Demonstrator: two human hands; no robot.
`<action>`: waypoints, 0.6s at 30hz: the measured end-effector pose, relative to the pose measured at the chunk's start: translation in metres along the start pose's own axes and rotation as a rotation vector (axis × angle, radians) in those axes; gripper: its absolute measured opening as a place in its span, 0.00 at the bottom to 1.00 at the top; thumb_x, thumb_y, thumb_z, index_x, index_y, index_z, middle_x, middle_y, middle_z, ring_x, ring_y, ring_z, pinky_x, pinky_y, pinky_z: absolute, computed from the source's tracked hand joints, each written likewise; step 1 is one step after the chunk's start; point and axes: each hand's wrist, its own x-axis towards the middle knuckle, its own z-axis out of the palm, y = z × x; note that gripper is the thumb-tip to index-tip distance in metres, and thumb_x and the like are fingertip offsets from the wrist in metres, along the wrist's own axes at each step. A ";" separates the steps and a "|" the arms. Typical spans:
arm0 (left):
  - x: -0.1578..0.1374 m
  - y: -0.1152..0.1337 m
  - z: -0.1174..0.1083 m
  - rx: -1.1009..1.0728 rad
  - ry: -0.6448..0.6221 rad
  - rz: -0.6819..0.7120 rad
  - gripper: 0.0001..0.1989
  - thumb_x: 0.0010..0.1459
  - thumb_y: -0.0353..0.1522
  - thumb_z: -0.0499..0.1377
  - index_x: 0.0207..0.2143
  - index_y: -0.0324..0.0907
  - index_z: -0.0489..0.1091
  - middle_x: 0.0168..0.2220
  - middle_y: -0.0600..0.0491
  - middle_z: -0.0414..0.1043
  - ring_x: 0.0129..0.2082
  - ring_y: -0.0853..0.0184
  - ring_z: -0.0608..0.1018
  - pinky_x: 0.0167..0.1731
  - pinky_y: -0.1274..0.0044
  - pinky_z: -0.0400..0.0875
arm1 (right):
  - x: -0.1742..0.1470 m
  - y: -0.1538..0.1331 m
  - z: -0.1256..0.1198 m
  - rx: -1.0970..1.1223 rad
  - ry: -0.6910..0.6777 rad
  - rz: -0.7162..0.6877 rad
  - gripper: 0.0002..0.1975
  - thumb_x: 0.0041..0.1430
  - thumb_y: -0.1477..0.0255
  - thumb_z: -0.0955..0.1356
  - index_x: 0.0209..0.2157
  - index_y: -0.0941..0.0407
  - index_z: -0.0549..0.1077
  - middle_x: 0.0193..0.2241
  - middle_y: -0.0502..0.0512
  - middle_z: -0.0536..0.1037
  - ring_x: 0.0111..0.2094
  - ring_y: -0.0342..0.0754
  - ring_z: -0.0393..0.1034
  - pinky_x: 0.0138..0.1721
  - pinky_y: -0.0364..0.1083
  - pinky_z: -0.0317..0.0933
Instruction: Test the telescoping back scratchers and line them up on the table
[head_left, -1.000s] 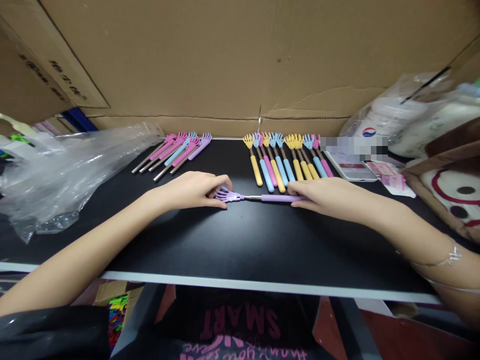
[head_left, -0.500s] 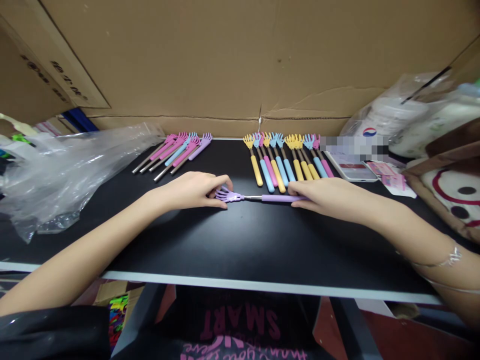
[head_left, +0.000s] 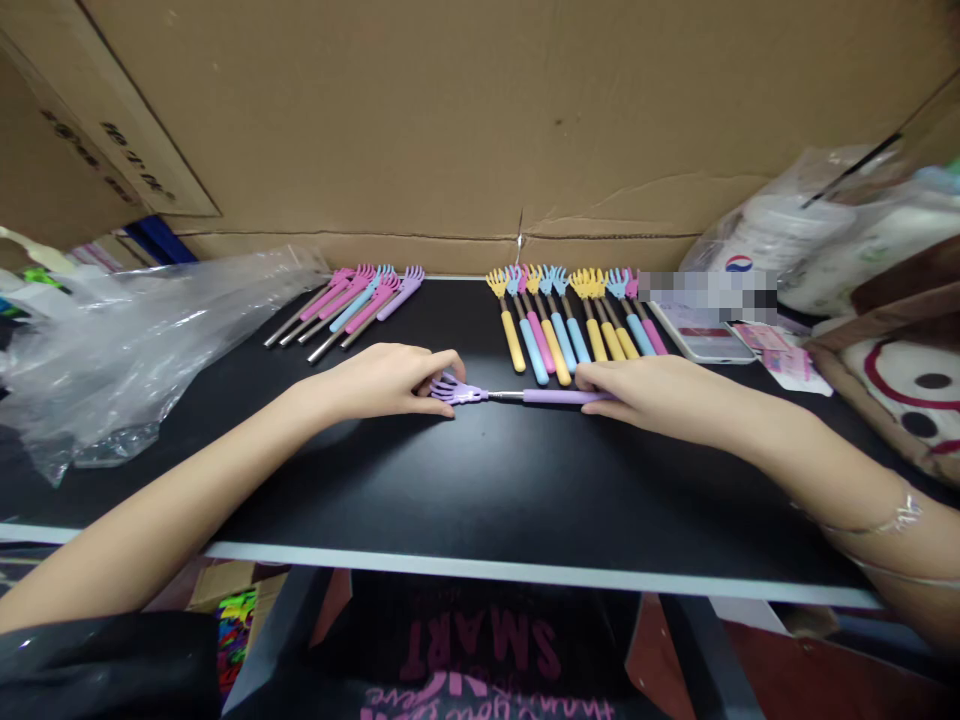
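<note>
A purple back scratcher lies crosswise between my hands, low over the black table. My left hand pinches its claw-shaped head at the left, thumb below and fingers above. At the other end, my right hand is closed around the tip of the purple handle. A short metal shaft shows between head and handle. Behind my right hand, several back scratchers in yellow, blue and pink lie in a row with their heads toward the back. Beyond my left hand is a slanted group of pink, blue and purple handles with bare metal rods.
Clear plastic bags cover the table's left side. At the right are a phone, pink and white cards, a bagged white cup and a brown plush item. A cardboard wall closes off the back.
</note>
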 end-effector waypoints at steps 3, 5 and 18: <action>0.000 0.000 0.000 0.005 0.001 -0.003 0.18 0.58 0.47 0.54 0.45 0.47 0.63 0.31 0.57 0.70 0.29 0.69 0.72 0.27 0.81 0.56 | 0.000 0.001 0.001 0.001 0.016 -0.012 0.11 0.61 0.62 0.58 0.34 0.54 0.65 0.30 0.53 0.74 0.26 0.45 0.67 0.25 0.43 0.49; 0.000 0.001 0.000 0.004 0.001 -0.003 0.18 0.58 0.47 0.54 0.45 0.47 0.63 0.31 0.57 0.70 0.29 0.69 0.72 0.27 0.81 0.56 | 0.000 0.002 0.001 0.006 0.023 -0.018 0.11 0.60 0.63 0.58 0.34 0.54 0.65 0.29 0.53 0.74 0.26 0.45 0.67 0.24 0.43 0.49; 0.000 0.000 0.001 -0.001 -0.005 0.004 0.18 0.59 0.47 0.54 0.46 0.47 0.62 0.31 0.57 0.70 0.30 0.69 0.72 0.27 0.81 0.56 | 0.000 0.000 0.001 0.002 0.003 0.004 0.10 0.61 0.63 0.59 0.34 0.54 0.64 0.30 0.52 0.74 0.27 0.46 0.67 0.25 0.43 0.49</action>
